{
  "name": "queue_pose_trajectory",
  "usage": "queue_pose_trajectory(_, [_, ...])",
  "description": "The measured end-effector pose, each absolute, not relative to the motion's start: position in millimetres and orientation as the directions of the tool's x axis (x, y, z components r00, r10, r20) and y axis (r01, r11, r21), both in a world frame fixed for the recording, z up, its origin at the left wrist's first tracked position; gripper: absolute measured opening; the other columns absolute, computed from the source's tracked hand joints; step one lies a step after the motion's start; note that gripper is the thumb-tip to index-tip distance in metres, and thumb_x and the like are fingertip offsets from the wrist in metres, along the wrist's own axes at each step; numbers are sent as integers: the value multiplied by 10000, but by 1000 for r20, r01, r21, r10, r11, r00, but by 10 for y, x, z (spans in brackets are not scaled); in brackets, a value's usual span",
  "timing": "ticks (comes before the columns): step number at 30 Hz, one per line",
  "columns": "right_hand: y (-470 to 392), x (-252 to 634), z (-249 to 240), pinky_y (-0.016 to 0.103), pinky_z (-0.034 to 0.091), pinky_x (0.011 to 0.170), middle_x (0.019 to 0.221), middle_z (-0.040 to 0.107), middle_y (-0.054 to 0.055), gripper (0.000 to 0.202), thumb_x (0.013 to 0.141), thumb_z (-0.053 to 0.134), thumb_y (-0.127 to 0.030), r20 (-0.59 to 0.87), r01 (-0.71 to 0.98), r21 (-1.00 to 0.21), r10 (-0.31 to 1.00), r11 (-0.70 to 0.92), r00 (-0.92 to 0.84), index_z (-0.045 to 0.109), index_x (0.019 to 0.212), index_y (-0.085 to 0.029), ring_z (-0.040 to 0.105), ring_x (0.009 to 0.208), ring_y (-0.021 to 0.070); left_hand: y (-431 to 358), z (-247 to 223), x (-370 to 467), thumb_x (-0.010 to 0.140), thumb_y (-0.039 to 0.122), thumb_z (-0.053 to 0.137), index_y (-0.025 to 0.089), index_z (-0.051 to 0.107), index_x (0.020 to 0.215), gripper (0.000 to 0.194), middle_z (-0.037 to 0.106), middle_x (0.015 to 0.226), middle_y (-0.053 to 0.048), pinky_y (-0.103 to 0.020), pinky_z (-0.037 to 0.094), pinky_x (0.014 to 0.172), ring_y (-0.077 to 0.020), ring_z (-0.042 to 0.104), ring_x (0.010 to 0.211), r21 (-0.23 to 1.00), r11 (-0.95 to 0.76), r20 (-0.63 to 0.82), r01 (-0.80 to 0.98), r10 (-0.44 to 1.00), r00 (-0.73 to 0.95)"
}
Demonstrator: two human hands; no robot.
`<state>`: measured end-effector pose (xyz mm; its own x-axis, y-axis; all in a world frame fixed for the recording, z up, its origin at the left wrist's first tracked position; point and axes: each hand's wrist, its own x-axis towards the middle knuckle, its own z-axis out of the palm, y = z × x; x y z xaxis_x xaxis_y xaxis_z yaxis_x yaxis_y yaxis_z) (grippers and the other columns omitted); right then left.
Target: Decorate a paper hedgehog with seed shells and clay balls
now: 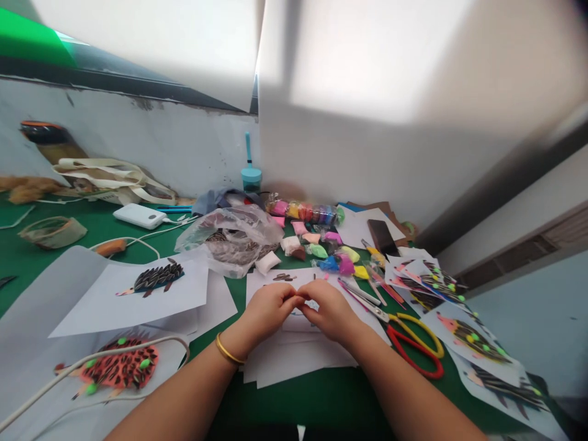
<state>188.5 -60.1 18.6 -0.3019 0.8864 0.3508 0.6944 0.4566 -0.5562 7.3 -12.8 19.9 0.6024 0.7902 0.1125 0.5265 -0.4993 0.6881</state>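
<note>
My left hand [270, 307] and my right hand [331, 309] meet at the fingertips above a stack of white paper [294, 361]. Thumbs and fingers of both are pinched together; whatever is between them is too small or hidden to make out. A gold-coloured bangle [226, 350] circles my left wrist. Several dark striped seeds [285, 277] lie on the paper just beyond my left hand. To the right of my right hand rest scissors [413, 343] with one yellow and one red handle. A tiny pink piece [326, 277] sits past my right fingers.
Small packets of coloured clay [316, 250] lie ahead, beside a clear plastic bag [229, 236] of seeds. Seed-covered hedgehog pictures lie left [158, 277] and right [473, 340]. A white cable [92, 358] crosses the left side. A dark phone [382, 237] rests at back right.
</note>
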Motion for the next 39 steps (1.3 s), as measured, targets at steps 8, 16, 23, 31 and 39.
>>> queue_pose_trajectory(8, [-625,1930,144,337,447,776,851,697,40,94,927,578,-281,474,601,-579,827,551,-301,661,916,-238,601,829,193,-161,230,84,924,454,508,207,682,807,324,687,799,-10,-265,407,655,-167,594,749,732,-464,78,499,785,615])
queue_pose_trajectory(16, [-621,1911,108,349,450,815,896,693,38,125,865,596,-162,507,597,-578,818,556,-271,635,955,-239,585,878,201,-166,223,93,925,404,513,207,677,804,284,673,790,-10,-271,405,668,-168,583,751,733,-455,82,506,797,599])
queue_pose_trajectory(23, [-616,1919,101,341,439,819,899,678,44,48,876,610,-201,511,607,-568,816,556,-270,606,915,-227,578,880,197,-141,195,101,905,402,546,195,669,818,256,669,792,-13,-268,410,677,-165,583,754,806,-402,82,434,803,591])
queue_pose_trajectory(31, [-635,1916,118,322,432,753,821,651,23,66,862,579,-161,572,588,-555,783,588,-244,564,844,-222,556,790,175,-201,252,81,975,473,406,185,572,707,426,599,716,-14,-277,341,630,-159,526,693,632,-560,155,536,769,621])
queue_pose_trajectory(39, [-646,1905,85,342,464,781,877,660,32,151,843,594,-137,592,577,-555,772,599,-233,605,962,-228,575,837,184,-227,237,60,914,430,553,215,707,856,272,700,840,-17,-290,394,722,-178,598,800,691,-511,152,511,794,589])
